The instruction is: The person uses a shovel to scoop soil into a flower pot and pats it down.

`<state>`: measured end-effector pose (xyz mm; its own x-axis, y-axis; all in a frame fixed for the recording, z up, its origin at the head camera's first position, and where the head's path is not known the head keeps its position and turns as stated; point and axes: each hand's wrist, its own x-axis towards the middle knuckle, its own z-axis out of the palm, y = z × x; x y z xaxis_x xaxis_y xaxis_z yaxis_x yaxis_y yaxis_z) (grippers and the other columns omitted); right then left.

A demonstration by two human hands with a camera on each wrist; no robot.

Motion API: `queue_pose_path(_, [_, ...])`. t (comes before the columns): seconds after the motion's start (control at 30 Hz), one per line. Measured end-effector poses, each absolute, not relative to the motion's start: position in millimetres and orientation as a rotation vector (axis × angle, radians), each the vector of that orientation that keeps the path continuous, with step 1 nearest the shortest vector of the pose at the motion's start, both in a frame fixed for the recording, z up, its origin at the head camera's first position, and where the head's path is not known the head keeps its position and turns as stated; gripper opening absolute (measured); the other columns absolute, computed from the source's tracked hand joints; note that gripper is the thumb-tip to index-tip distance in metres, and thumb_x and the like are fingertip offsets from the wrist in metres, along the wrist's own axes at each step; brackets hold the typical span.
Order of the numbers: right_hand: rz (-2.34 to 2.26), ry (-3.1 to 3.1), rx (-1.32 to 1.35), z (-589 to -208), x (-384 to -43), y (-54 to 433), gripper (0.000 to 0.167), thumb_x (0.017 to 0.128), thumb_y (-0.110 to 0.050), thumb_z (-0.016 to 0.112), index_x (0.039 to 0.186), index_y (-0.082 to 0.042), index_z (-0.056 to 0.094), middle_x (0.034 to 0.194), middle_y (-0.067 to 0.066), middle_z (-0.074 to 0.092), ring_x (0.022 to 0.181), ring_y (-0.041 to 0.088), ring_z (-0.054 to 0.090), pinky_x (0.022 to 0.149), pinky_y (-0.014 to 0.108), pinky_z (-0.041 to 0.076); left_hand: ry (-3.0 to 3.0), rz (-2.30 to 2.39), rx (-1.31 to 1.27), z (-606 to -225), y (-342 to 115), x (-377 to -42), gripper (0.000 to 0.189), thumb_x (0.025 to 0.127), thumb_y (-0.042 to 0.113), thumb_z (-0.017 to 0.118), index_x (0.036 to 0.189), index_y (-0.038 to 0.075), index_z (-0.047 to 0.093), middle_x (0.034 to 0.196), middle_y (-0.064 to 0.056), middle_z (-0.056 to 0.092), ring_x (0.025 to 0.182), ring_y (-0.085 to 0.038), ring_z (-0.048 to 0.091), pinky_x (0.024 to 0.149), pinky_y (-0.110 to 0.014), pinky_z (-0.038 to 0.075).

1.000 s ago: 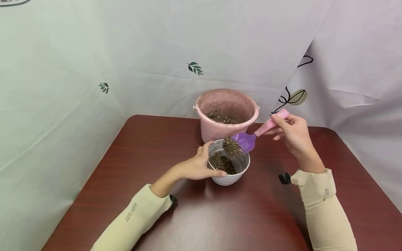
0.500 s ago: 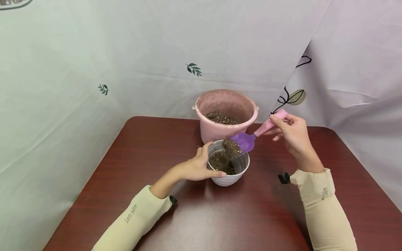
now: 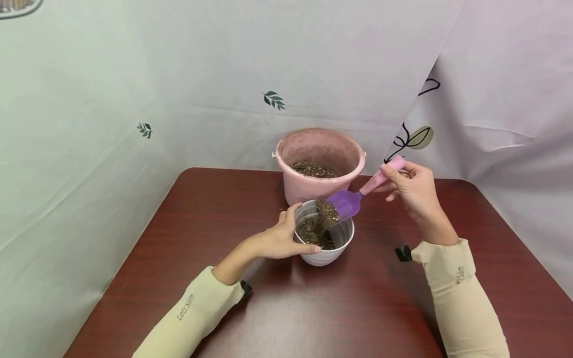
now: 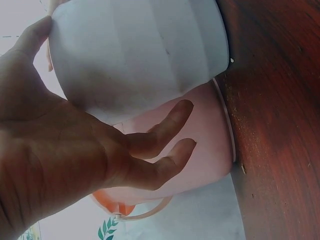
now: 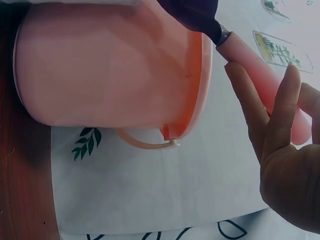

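A white plastic pot (image 3: 323,257) with dark soil (image 3: 309,231) in its bottom stands on the table. My left hand (image 3: 278,239) grips its left side, thumb along the near rim and index finger at the far rim; in the left wrist view two other fingers (image 4: 175,120) extend free of the wall. My right hand (image 3: 414,191) pinches the pink handle of a small trowel (image 3: 349,203) near its end. The purple blade slants down over the pot's opening, and soil lies on its tip, some of it sliding into the pot.
A pink bucket (image 3: 315,189) partly filled with soil stands right behind the pot, its handle hanging at the side. A white cloth with leaf prints (image 3: 215,89) hangs behind the dark red table (image 3: 215,199). Small crumbs lie on the tabletop.
Soil on the trowel's tip has shrunk as some slides down into the pot. The blade tips slightly further downward. My left hand keeps its hold on the pot.
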<state>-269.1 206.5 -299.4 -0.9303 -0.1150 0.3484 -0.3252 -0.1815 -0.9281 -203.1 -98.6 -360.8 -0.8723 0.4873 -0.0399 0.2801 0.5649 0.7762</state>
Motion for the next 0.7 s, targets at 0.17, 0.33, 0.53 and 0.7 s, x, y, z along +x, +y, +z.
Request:
queue_pose_path(0.17, [2.240, -1.912, 0.545, -299.3, -268.3, 207.2, 0.011, 0.092, -0.005, 0.069, 0.089, 0.005, 0.069, 0.074, 0.012, 0.074, 0.062, 0.024, 0.073, 0.038, 0.025, 0.047, 2.557, 1.193, 0.620, -360.6, -97.7, -202.3, 0.110, 0.079, 0.045, 0.081, 0.155, 0.014, 0.006, 0.144, -0.023, 0.024, 0.133, -0.030, 0.032, 0.108, -0.050, 0.034])
queue_pose_path(0.33, [2.254, -1.891, 0.602, -297.6, -267.2, 208.2, 0.011, 0.093, -0.003, 0.067, 0.087, 0.005, 0.070, 0.075, 0.014, 0.074, 0.064, 0.025, 0.073, 0.038, 0.025, 0.047, 2.555, 1.194, 0.610, -359.7, -97.5, -201.7, 0.110, 0.079, 0.045, 0.081, 0.155, 0.014, 0.007, 0.143, -0.022, 0.025, 0.132, -0.030, 0.034, 0.109, -0.049, 0.034])
queue_pose_path(0.53, [2.167, -1.871, 0.685, -296.4, -266.0, 209.2, 0.009, 0.094, -0.001, 0.064, 0.092, 0.007, 0.070, 0.078, 0.010, 0.074, 0.065, 0.020, 0.072, 0.040, 0.027, 0.049, 2.560, 1.198, 0.609, -360.6, -97.3, -201.6, 0.109, 0.080, 0.045, 0.080, 0.155, 0.014, 0.007, 0.142, -0.023, 0.025, 0.131, -0.030, 0.035, 0.108, -0.050, 0.035])
queue_pose_path(0.7, [2.051, -1.882, 0.871, -297.1, -264.2, 211.3, 0.010, 0.095, 0.002, 0.061, 0.103, 0.004, 0.067, 0.089, 0.010, 0.076, 0.073, 0.016, 0.073, 0.045, 0.027, 0.051, 2.559, 1.189, 0.603, -360.9, -97.4, -201.6, 0.110, 0.080, 0.045, 0.080, 0.155, 0.015, 0.007, 0.143, -0.023, 0.025, 0.132, -0.031, 0.036, 0.108, -0.050, 0.035])
